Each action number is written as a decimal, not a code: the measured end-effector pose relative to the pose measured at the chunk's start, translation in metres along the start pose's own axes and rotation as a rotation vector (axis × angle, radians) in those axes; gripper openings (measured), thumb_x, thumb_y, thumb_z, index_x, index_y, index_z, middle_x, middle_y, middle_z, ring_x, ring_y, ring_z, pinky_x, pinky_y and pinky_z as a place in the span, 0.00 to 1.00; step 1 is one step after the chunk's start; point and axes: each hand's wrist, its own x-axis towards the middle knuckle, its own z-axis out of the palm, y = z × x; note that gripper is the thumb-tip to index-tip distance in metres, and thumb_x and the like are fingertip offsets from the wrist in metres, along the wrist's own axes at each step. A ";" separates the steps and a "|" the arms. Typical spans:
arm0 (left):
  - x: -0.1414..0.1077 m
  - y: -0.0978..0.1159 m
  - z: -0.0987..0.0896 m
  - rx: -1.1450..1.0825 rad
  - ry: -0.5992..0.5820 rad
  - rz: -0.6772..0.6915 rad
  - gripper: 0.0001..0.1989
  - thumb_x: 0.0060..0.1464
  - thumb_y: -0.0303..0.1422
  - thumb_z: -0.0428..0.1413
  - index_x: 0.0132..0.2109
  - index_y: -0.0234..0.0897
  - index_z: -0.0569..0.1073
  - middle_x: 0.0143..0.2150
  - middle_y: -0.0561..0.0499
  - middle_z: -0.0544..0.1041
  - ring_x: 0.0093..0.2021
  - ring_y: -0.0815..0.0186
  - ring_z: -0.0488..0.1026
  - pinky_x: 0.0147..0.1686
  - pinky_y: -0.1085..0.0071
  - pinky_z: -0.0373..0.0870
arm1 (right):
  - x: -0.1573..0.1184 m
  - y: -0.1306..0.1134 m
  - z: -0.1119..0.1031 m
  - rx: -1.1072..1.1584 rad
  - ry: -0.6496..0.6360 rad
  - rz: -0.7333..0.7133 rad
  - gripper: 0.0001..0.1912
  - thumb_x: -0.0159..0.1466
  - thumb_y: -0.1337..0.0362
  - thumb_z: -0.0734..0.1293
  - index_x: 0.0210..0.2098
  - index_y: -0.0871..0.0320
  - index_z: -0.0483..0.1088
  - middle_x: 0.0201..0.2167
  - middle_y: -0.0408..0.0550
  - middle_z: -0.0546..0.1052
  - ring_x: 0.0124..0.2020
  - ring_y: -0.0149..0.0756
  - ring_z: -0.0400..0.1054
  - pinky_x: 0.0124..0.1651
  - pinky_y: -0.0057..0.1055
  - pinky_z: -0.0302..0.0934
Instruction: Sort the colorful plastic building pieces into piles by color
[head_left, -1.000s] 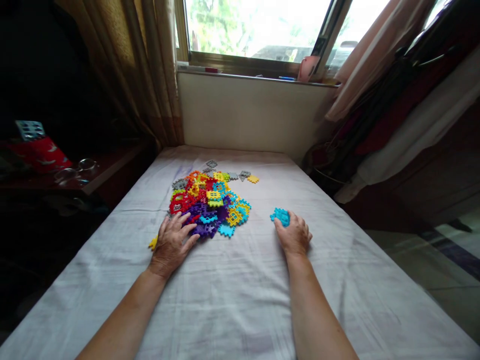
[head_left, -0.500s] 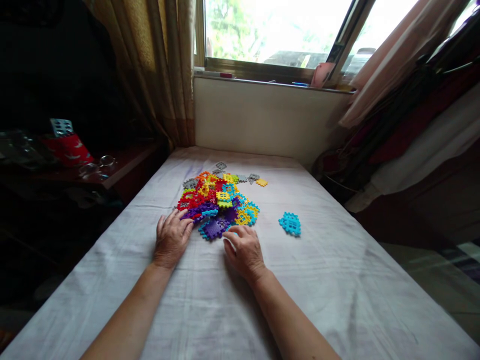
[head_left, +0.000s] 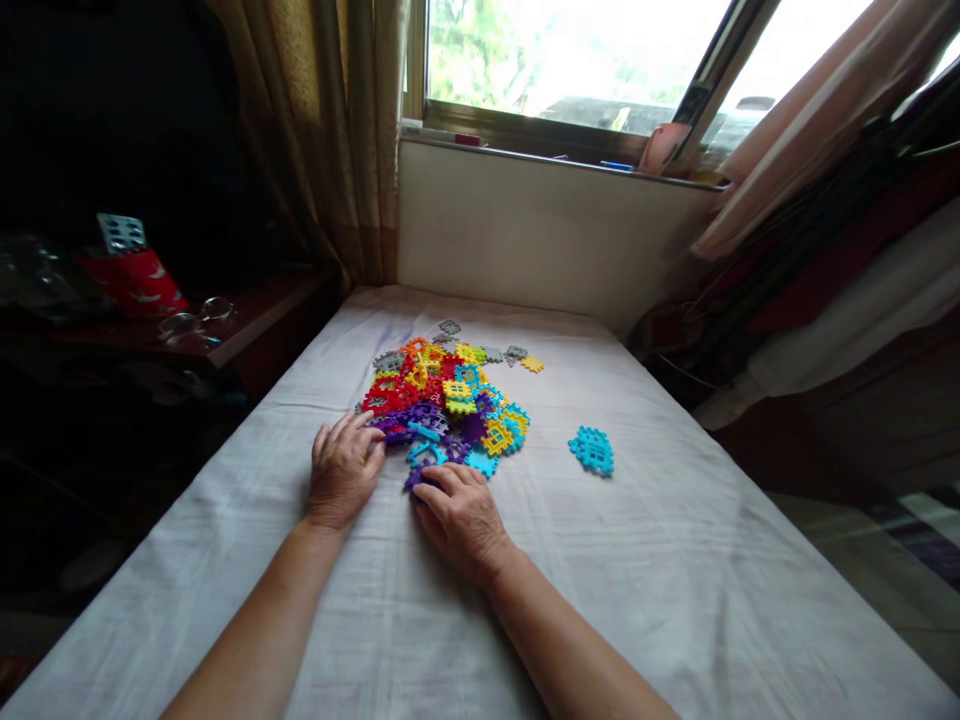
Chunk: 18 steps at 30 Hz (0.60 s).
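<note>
A heap of plastic interlocking building pieces in red, yellow, blue, purple and grey lies on the bed-like surface. My left hand rests at the heap's near left side, its fingers stretched out against a purple piece. At the near edge of the heap, my right hand has its thumb and fingers closed on another purple piece, partly covered by the fingers. Light blue pieces lie just beyond that hand. Apart from the heap, to the right, sits a stack of light blue pieces.
A white sheet covers the surface. On the dark side table at left are a red container and eyeglasses. A curtain and a window stand behind; clothes hang at right.
My right hand has moved left and closed on a purple piece, which has shifted toward me and uncovered light blue pieces. My left hand stays about where it was. The view has tilted slightly.
</note>
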 end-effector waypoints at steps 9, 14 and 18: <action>-0.001 -0.002 0.003 -0.024 0.000 -0.019 0.07 0.57 0.33 0.52 0.38 0.43 0.75 0.55 0.47 0.78 0.60 0.52 0.70 0.62 0.47 0.60 | 0.023 0.009 -0.010 -0.077 -0.013 0.212 0.09 0.66 0.64 0.65 0.42 0.50 0.78 0.41 0.48 0.78 0.43 0.39 0.67 0.46 0.36 0.59; -0.001 -0.005 0.003 -0.044 -0.016 -0.027 0.08 0.57 0.33 0.51 0.39 0.42 0.75 0.56 0.46 0.77 0.60 0.51 0.69 0.62 0.47 0.60 | 0.035 0.021 -0.015 -0.165 -0.186 0.205 0.06 0.65 0.62 0.68 0.37 0.47 0.79 0.46 0.48 0.76 0.47 0.43 0.64 0.47 0.39 0.58; 0.000 -0.008 0.004 -0.077 0.009 -0.028 0.16 0.56 0.27 0.48 0.48 0.42 0.75 0.57 0.46 0.76 0.60 0.55 0.70 0.63 0.51 0.60 | 0.026 0.022 -0.013 -0.062 -0.136 0.147 0.06 0.64 0.63 0.69 0.39 0.47 0.78 0.51 0.47 0.75 0.52 0.41 0.64 0.52 0.39 0.58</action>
